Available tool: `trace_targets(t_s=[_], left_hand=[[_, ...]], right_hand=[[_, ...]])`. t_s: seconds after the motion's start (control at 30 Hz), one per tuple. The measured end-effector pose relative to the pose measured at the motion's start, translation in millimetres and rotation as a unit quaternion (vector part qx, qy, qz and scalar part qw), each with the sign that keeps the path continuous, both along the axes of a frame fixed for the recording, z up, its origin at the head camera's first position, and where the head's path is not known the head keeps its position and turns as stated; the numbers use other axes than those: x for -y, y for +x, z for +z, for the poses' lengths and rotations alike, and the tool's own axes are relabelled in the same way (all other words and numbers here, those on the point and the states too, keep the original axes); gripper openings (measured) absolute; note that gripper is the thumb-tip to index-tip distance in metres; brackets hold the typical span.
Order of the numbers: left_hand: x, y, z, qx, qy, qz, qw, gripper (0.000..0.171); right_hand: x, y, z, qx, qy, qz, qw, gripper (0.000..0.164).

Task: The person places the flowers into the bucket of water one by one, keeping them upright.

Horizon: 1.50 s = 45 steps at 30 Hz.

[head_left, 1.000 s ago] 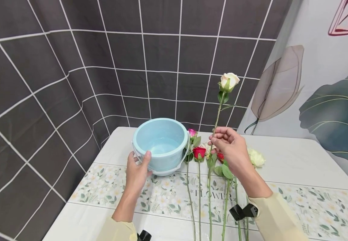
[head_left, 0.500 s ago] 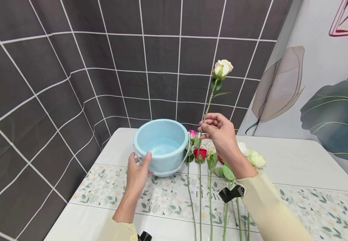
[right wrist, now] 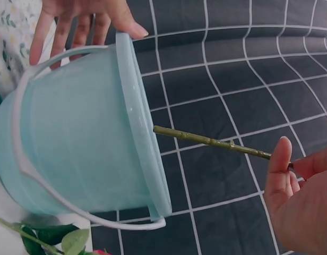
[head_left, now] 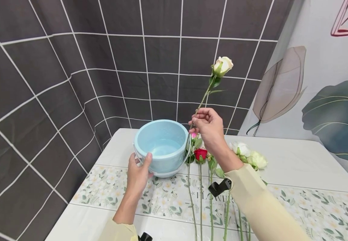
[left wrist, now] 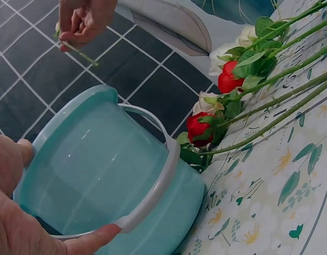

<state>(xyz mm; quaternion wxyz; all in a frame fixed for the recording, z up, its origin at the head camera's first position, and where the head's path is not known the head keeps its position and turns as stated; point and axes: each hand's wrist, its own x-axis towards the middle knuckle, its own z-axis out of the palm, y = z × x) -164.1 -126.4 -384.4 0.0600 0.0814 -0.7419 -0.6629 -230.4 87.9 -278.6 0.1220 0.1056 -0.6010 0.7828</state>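
Observation:
My right hand (head_left: pixel 208 129) pinches the stem of a white rose (head_left: pixel 222 66) between thumb and fingers, bloom up and leaning right. In the right wrist view the bare lower stem (right wrist: pixel 206 140) points at the bucket, its cut end right by the rim. The light blue bucket (head_left: pixel 161 165) stands upright on the table with some water in it and its white handle (left wrist: pixel 158 186) hanging down. My left hand (head_left: pixel 138 172) rests against the bucket's near left side, thumb at the rim; its fingers (right wrist: pixel 61 37) spread nearly straight along the wall.
Right of the bucket lie several long-stemmed flowers: a red rose (head_left: pixel 200 154), a white bloom (head_left: pixel 240 149) and a pale green one (head_left: pixel 257 160) among them. Their stems run toward the front of the flower-patterned table (head_left: pixel 101 190). A dark tiled backdrop (head_left: pixel 161 50) rises behind.
My right hand has moved left and up with the white rose, bringing it close to the bucket's right rim, and the stem leans more. My left hand and the bucket have stayed put.

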Motion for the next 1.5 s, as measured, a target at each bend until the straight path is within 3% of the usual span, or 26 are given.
trace_targets(t_s=[0.47, 0.87, 1.27, 1.4, 1.5], left_hand=[[-3.1, 1.1, 1.6, -0.003, 0.0, -0.007, 1.0, 0.09], [-1.7, -0.4, 0.4, -0.003, -0.005, -0.004, 1.0, 0.09], [-1.3, 1.0, 0.7, -0.002, -0.003, -0.005, 1.0, 0.09], [-1.4, 1.6, 1.2, -0.004, -0.002, -0.006, 1.0, 0.09], [-1.5, 1.7, 2.1, -0.001, -0.001, -0.006, 1.0, 0.09]], right_hand=[[18.0, -3.9, -6.3, -0.004, -0.031, 0.002, 1.0, 0.021], [23.2, -4.6, -22.1, 0.065, 0.04, 0.032, 0.997, 0.018], [28.7, -7.1, -34.1, 0.087, 0.09, 0.054, 0.991, 0.017], [29.8, -6.8, -35.6, 0.098, 0.109, 0.071, 0.987, 0.019], [29.9, -5.4, -34.1, 0.103, 0.153, 0.088, 0.979, 0.022]])
